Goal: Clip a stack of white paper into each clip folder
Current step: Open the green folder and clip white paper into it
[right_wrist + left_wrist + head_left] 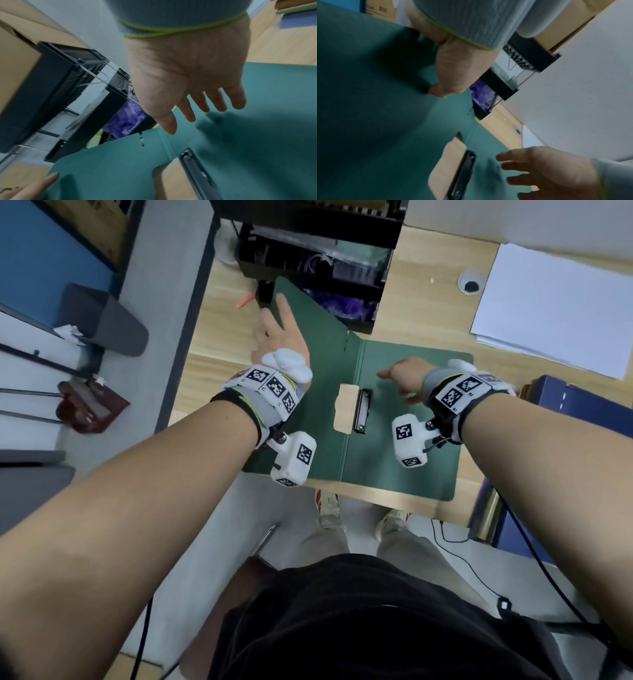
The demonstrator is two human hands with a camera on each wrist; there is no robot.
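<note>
Left hand: fingers straight, flat against the folder's left flap, pressing it back toward 11 o'clock. Nothing gripped. The flap leans up and away against the black rack at 12 o'clock rather than lying flat; the left wrist view shows the thumb resting on green card.

Right hand: fingers spread and relaxed, palm down, over the right flap. Holds nothing. Motion blur makes it hard to say whether the fingertips touch the card or hover just above; the shadow beneath them in the right wrist view suggests a small gap.

Clip: dark metal bar on the inner face just right of the spine, close at 9 o'clock from the right hand. It appears to lie flat, though blur leaves that unsure. Beside it, on the spine, a cut-out shows the desk through the card.

Paper: white stack on the desk at 2 o'clock, well apart from the folder, untouched.

Step in hand, as I read it: opening and flattening the folder. No sheets inside yet.

Next move, likely: left hand to keep the flap pinned, right hand to reach out to 2 o'clock, take the stack, square it to the spine. The clip must be lifted before the edge slides under.

Also noted: an orange bit by the rack, blue boxes at 3 o'clock.
</note>
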